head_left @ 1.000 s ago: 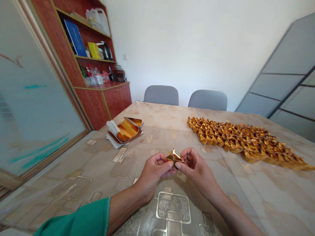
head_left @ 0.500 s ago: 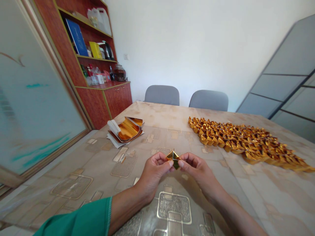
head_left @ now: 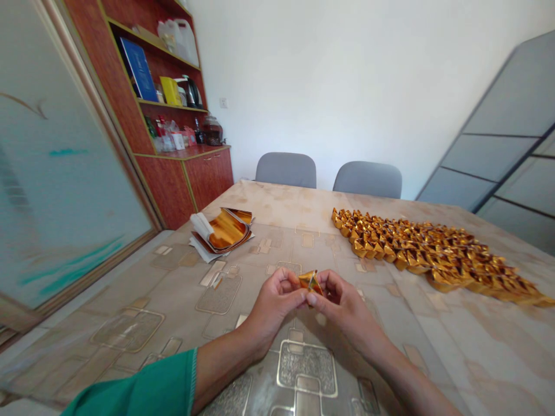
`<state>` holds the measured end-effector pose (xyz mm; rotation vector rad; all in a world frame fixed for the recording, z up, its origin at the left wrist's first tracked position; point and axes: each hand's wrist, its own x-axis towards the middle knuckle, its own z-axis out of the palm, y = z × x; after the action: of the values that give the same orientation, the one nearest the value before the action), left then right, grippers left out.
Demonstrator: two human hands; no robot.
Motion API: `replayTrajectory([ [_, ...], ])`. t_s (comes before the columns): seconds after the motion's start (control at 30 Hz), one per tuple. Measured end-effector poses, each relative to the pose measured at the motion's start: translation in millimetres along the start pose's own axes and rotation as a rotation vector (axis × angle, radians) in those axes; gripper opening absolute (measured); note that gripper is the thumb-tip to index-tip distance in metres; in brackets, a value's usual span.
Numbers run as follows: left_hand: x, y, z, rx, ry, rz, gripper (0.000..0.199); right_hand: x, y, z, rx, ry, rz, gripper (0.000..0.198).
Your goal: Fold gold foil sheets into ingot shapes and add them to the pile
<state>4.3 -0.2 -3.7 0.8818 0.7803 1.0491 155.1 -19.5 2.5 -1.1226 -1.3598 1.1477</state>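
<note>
A small piece of folded gold foil paper (head_left: 310, 281) is pinched between both hands above the middle of the table. My left hand (head_left: 277, 297) grips its left side with thumb and fingers. My right hand (head_left: 340, 296) holds its right side, the thumb pressed near its lower edge. The two thumb tips are nearly touching, and the fingers behind the paper are partly hidden. To the left, beyond my left hand, lies a loose stack of gold foil sheets (head_left: 229, 228), curled up at the edges.
Many folded gold paper pieces (head_left: 416, 242) stand in rows on the right of the patterned tablecloth (head_left: 173, 323). Two grey chairs (head_left: 286, 169) stand behind the table's far edge. A red-brown cabinet (head_left: 203, 179) is at the back left, beside a frosted glass door (head_left: 56, 156).
The foil piece has turned and changed from a symmetric pointed shape to a tilted one. My right thumb has moved leftward, closer to the left thumb. The view has shifted slightly.
</note>
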Motion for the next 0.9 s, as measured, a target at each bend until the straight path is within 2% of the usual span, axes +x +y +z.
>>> replayTrajectory([
  [0.17,-1,0,-1,0.047,-0.005,-0.005,0.032,-3,3,7,0.103,0.075,-0.001,0.035],
  [0.33,-2,2,-1,0.099,0.024,0.051,0.037,-2,4,3,0.057,0.028,-0.033,0.035],
  [0.53,-2,2,0,0.142,-0.001,0.047,0.037,-3,4,4,0.028,0.11,-0.048,0.04],
  [0.7,-1,0,-1,0.152,-0.023,0.04,0.037,-3,4,3,0.02,0.027,-0.011,0.037],
  [0.8,-1,-4,-2,0.107,-0.053,-0.006,0.036,-2,9,3,-0.069,0.045,-0.026,0.038],
  [0.9,-2,-5,-3,0.013,-0.076,-0.094,0.034,-1,17,4,-0.052,0.081,-0.034,0.037],
])
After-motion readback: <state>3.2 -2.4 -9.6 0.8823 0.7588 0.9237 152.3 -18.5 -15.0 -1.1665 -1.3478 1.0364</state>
